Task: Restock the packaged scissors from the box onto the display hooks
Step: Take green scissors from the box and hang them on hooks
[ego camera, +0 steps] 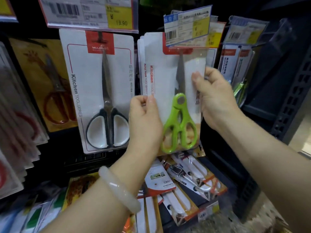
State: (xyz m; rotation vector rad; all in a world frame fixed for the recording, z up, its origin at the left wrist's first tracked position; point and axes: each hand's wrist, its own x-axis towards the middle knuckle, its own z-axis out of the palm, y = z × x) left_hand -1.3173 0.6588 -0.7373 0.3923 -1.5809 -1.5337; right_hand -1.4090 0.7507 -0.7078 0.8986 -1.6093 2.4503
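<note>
At the far left a pack of red-handled scissors (pixel 55 105) hung on the dark display, and just beside it hung a white card holding black-handled scissors (pixel 107 115) under a price tag (pixel 90 12) reading 13.90. The left hand (pixel 144 121), a pale bangle (pixel 117 187) on its wrist, pinched the left edge of the pack of green-handled scissors (pixel 178 105), held upright against a stack of like packs below another price tag (pixel 186 29). The right hand (pixel 213 98) gripped that pack's right edge, thumb in front, while more packaged goods (pixel 185 187) lay below.
</note>
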